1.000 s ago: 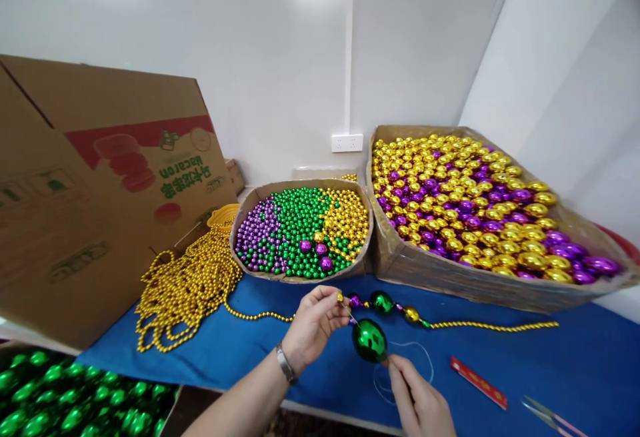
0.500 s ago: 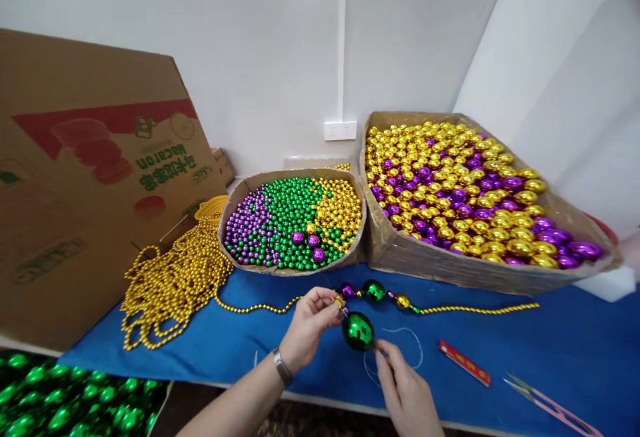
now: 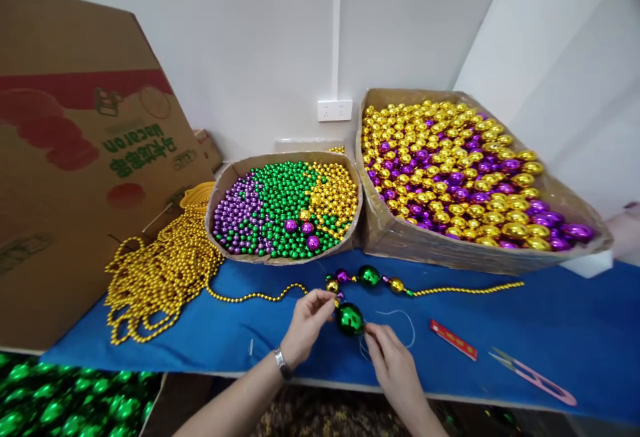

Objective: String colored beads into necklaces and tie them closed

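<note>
My left hand [image 3: 309, 322], a watch on its wrist, pinches the bead strand by small beads at the upper left end of a large shiny green bead [image 3: 349, 318]. At that bead's lower right end, my right hand [image 3: 393, 355] is closed with thumb and forefinger on the thread. A loop of pale thread [image 3: 413, 330] lies on the cloth beyond the right fingers. The strand runs on past the left fingertips through a gold bead [image 3: 333, 285], a purple bead [image 3: 341, 275], another green bead [image 3: 369, 275] and a gold bead [image 3: 397, 284] to a gold bead chain [image 3: 470, 289].
Behind stand a carton tray [image 3: 284, 260] of small purple, green and gold beads and a larger box [image 3: 430, 246] of gold and purple beads. Gold chains [image 3: 160, 284] lie left by a tall carton [image 3: 65, 224]. Right are a red strip [image 3: 453, 340] and pink-handled snips [image 3: 537, 378] on blue cloth [image 3: 495, 320].
The view has shifted a little. Both hands still hold either end of the green bead, which sits lower against the left fingers. More of the strand beyond those fingers shows now.
</note>
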Action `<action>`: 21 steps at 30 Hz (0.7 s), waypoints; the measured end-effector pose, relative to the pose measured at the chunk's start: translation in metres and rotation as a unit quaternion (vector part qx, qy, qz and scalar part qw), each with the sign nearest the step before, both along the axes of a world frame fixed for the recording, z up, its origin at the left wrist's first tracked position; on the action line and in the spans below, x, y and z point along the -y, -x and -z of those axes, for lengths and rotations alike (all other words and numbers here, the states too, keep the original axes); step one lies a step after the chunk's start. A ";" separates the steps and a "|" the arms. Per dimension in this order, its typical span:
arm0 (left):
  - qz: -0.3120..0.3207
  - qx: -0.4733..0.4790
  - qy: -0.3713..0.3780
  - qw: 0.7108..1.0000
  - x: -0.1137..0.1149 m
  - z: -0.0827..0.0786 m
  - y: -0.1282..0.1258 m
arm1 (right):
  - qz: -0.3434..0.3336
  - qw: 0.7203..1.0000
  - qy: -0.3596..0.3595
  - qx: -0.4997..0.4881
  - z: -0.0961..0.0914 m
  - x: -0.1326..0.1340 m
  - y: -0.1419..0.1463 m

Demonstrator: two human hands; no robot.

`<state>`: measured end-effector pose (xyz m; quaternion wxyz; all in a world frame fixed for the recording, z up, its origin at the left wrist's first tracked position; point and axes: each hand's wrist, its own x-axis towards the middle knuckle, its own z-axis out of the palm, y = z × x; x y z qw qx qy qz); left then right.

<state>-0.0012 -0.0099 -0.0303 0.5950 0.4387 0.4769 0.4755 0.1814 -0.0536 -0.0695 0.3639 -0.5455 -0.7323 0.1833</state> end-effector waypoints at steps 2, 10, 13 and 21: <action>0.003 -0.059 -0.035 0.998 0.000 0.001 0.003 | -0.002 1.000 0.002 0.004 0.003 -0.003 -0.002; 0.063 -0.237 -0.332 0.911 0.006 -0.052 -0.001 | -0.053 0.998 -0.014 -0.022 -0.032 -0.012 0.002; 0.071 -0.218 -0.367 0.902 0.007 -0.072 -0.008 | -0.096 0.993 -0.032 -0.063 -0.047 -0.015 0.008; 0.222 -0.256 -0.382 0.860 0.003 -0.024 -0.036 | -0.046 0.995 0.011 -0.093 -0.073 -0.009 -0.017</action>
